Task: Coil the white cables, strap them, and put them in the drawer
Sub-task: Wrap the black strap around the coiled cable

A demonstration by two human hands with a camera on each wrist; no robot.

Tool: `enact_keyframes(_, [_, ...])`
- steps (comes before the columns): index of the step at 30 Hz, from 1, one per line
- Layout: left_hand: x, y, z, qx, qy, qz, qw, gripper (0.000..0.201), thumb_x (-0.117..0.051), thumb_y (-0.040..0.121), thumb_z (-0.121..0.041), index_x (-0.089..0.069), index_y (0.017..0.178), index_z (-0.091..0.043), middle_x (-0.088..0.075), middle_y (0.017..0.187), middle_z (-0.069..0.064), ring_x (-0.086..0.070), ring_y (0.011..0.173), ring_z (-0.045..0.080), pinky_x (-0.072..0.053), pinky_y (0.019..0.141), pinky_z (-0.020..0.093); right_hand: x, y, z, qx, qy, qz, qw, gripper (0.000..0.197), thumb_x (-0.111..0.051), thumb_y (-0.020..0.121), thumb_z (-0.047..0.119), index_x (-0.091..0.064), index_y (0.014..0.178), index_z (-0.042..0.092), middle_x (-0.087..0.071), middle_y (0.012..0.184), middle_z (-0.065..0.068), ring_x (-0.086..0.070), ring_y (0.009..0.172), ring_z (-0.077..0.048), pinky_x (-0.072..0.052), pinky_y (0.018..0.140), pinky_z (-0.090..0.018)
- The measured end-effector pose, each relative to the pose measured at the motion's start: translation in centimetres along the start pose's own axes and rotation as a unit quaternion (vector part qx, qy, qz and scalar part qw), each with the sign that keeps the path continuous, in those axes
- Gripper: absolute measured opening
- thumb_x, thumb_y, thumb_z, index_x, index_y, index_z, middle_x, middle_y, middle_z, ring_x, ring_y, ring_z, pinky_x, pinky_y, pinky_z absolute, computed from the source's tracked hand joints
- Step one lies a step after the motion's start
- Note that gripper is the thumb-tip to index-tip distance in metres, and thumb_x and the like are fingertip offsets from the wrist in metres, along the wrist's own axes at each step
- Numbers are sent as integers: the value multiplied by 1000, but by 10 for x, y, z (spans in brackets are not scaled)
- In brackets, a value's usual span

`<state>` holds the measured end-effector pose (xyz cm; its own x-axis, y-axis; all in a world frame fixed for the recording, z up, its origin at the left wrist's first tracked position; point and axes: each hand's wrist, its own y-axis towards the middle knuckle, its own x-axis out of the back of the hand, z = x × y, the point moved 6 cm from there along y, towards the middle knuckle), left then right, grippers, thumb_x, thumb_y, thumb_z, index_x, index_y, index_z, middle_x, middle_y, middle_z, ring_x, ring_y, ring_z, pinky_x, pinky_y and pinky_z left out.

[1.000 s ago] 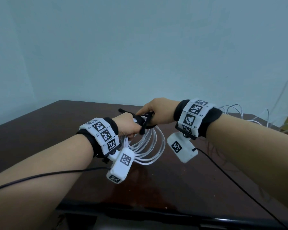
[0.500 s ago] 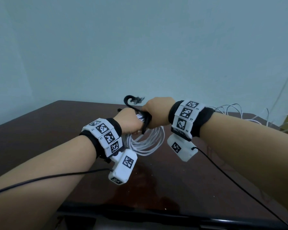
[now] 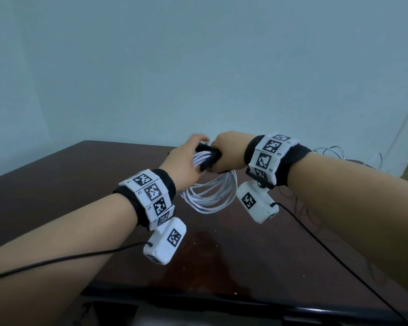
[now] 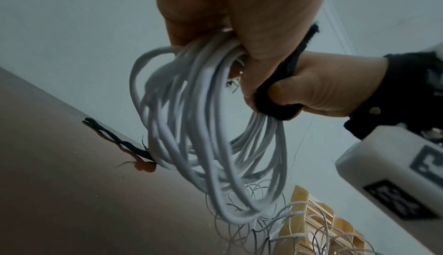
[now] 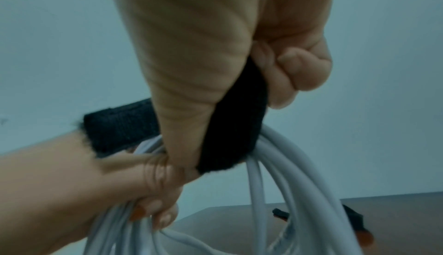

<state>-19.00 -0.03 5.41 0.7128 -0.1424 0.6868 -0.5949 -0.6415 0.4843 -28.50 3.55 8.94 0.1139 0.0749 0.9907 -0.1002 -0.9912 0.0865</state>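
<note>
The coil of white cable [image 3: 212,194] hangs in the air above the table, between both hands. My left hand [image 3: 191,151] grips the top of the coil, its fingers curled round the strands [image 5: 153,211]. A black strap [image 3: 207,161] is wound round the bundle at that spot. My right hand [image 3: 224,151] grips the strap [image 5: 232,126], thumb and curled fingers pulling it tight against the cable [image 4: 210,126]. One end of the strap [image 5: 120,130] sticks out over the left hand. No drawer is in view.
The dark brown table [image 3: 92,196] lies below the hands, its front edge [image 3: 222,300] close to me. A second black strap [image 4: 117,141] lies on it. Loose thin white wires [image 3: 335,154] and a yellow object [image 4: 311,221] sit at the far right.
Both hands have lifted the coil a little. The strap's free end, which stood curled above the hands, has been drawn down round the bundle. The left hand has shifted onto the top of the coil.
</note>
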Motion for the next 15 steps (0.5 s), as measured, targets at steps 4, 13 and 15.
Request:
enact_keyframes(4, [1,9,-1,26,104,64,992,9,-54,90,-16,-51,92,-8,-56,90,8,-54,85,28,-35,68,27,5,-2,1,-1,-18,-25,1000,16,-63,77,31,-65,82,16,-58,69,1,-54,63,-20,-38,51,-22])
enact_keyframes(13, [1,17,5,79,63,106,989,29,-53,90,-15,-41,64,-14,-47,64,2,-43,64,19,-29,53,24,14,-12,1,6,10,-30,999,19,-61,81,29,-62,92,14,-59,82,-2,-54,74,-21,-34,51,-21])
enact_keyframes(15, [0,15,4,88,2,138,986,19,-57,89,-19,-54,72,-11,-58,71,7,-50,69,21,-35,59,26,14,-12,1,10,22,-35,999,15,-61,81,27,-61,89,14,-59,82,-2,-54,75,-22,-34,51,-22])
